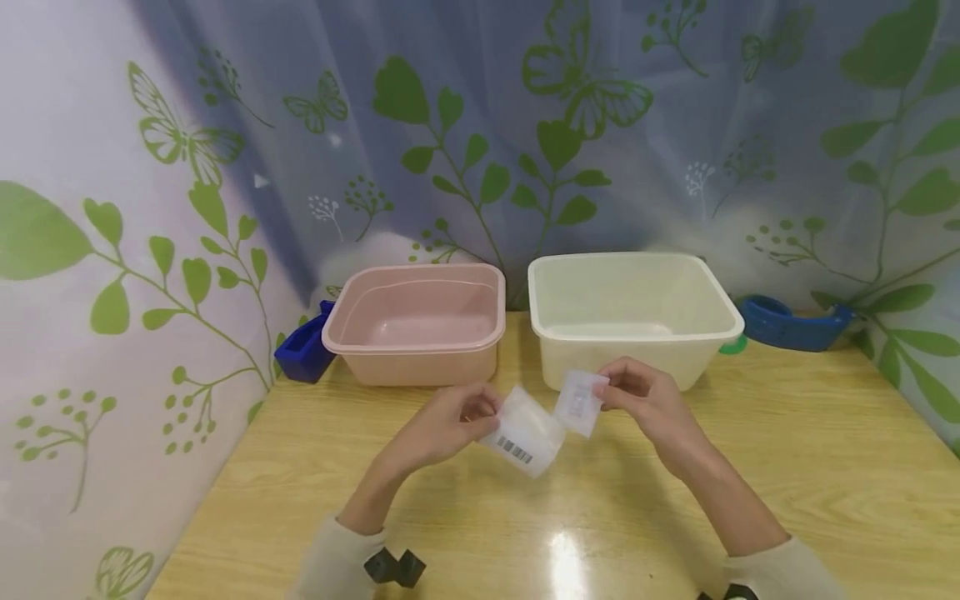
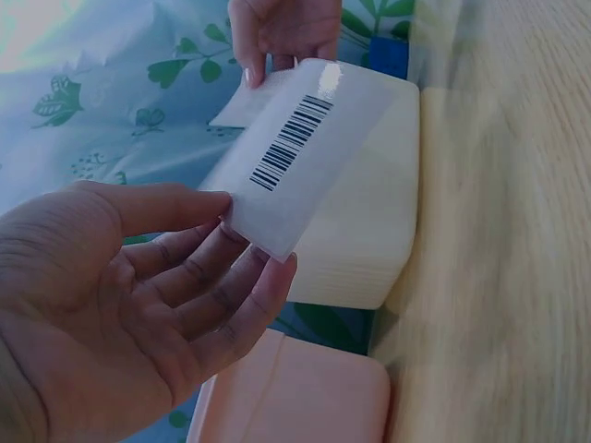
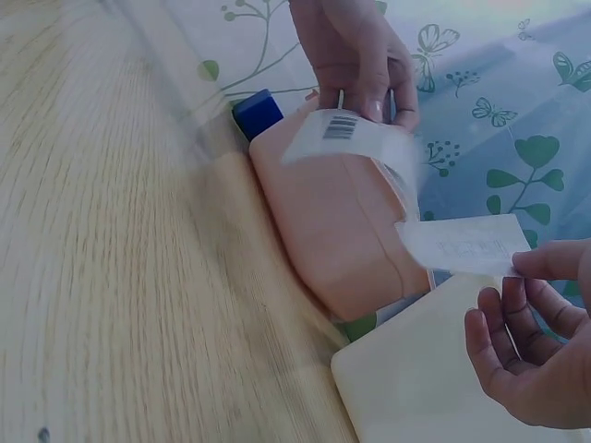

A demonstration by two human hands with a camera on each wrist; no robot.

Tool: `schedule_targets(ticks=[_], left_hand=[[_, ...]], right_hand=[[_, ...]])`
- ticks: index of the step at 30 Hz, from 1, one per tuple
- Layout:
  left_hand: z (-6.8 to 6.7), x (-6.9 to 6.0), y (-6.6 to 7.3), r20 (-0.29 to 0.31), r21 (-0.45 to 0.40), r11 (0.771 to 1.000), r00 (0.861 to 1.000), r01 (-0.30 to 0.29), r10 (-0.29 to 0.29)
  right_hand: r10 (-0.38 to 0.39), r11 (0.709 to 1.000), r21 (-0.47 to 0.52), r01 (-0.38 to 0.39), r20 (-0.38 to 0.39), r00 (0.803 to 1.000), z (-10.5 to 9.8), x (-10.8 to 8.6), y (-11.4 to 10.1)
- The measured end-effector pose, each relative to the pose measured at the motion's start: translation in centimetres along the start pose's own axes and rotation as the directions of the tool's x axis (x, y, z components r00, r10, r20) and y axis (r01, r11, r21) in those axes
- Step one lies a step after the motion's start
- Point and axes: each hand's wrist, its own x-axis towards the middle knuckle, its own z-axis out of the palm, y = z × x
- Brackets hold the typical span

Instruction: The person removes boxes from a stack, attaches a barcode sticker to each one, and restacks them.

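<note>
My left hand (image 1: 448, 425) pinches the left edge of a whitish, translucent packet (image 1: 534, 421) with a barcode on it. In the left wrist view, the thumb of the left hand (image 2: 138, 295) lies on the packet (image 2: 309, 138) near the barcode, with fingers behind. My right hand (image 1: 651, 408) pinches the corner of a smaller white slip (image 1: 579, 402) with faint printing. In the right wrist view, the slip (image 3: 466, 245) is between thumb and fingers of the right hand (image 3: 545, 341). Slip and packet are close together; whether they are joined I cannot tell.
A pink basin (image 1: 420, 367) stands at the back left and a cream basin (image 1: 622, 354) at the back right of the wooden table (image 1: 465, 533). Beside them are a blue holder (image 1: 303, 354) on the left, a blue tape dispenser (image 1: 795, 329) and a green round object (image 1: 733, 345) on the right.
</note>
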Motion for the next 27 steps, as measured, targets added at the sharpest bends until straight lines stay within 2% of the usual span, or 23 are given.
schedule_targets(ticks=[4, 10, 17, 21, 27], left_hand=[[0.0, -0.3, -0.9, 0.008, -0.015, 0.999, 0.999, 0.044, -0.044], [0.2, -0.3, -1.8, 0.043, -0.062, 0.995, 0.997, 0.073, -0.071], [1.0, 0.0, -3.1, 0.115, -0.185, 0.976, 0.989, 0.112, -0.092], [1.5, 0.1, -4.0, 0.132, -0.227, 0.961, 0.983, 0.159, -0.132], [1.8, 0.0, -4.8, 0.104, -0.190, 0.958, 0.974, 0.216, -0.199]], right_hand=[[0.002, 1.000, -0.009, -0.002, -0.007, 1.000, -0.2, -0.3, -0.1], [0.001, 1.000, -0.018, -0.001, -0.016, 1.000, -0.4, -0.6, -0.1], [-0.008, 1.000, -0.027, 0.007, -0.008, 1.000, -0.2, -0.4, 0.1], [-0.007, 0.999, -0.034, 0.007, -0.006, 1.000, -0.1, -0.5, 0.2], [0.001, 0.999, -0.037, -0.001, 0.000, 1.000, -0.1, -0.7, 0.2]])
